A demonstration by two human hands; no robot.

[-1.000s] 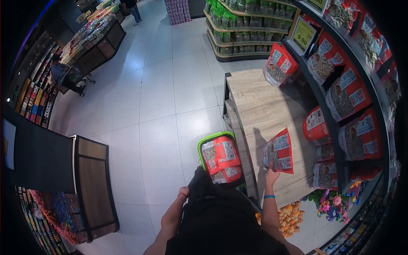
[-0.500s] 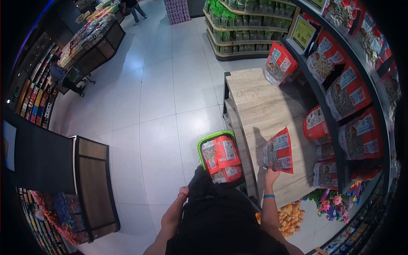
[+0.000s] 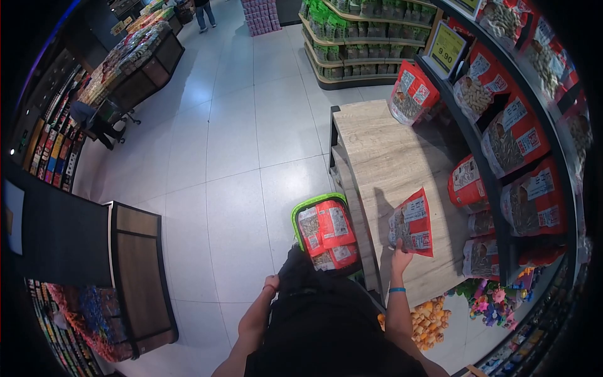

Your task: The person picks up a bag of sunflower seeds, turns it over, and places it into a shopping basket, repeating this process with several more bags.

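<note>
My right hand (image 3: 401, 257) is closed on the lower end of a red and clear bag of sunflower seeds (image 3: 411, 225), above the wooden display top (image 3: 370, 147). At the side of my dark trousers, my left hand (image 3: 272, 282) looks curled into a fist; what it holds, if anything, is hidden. In front of my legs stands a black shopping basket with a green rim (image 3: 304, 204). Several similar red bags (image 3: 334, 224) lie inside it.
Right of the display top, a dark shelf rack (image 3: 483, 135) carries several red bags and a 9.90 price sign (image 3: 446, 51). A curved shelf (image 3: 370, 38) stands ahead. At left are a wood-panelled counter (image 3: 139, 270) and a person (image 3: 91, 119) beside a cart.
My hands and the held bag have stayed put. At far left the person by the cart has shifted, and the distant person at the top has moved slightly right.
</note>
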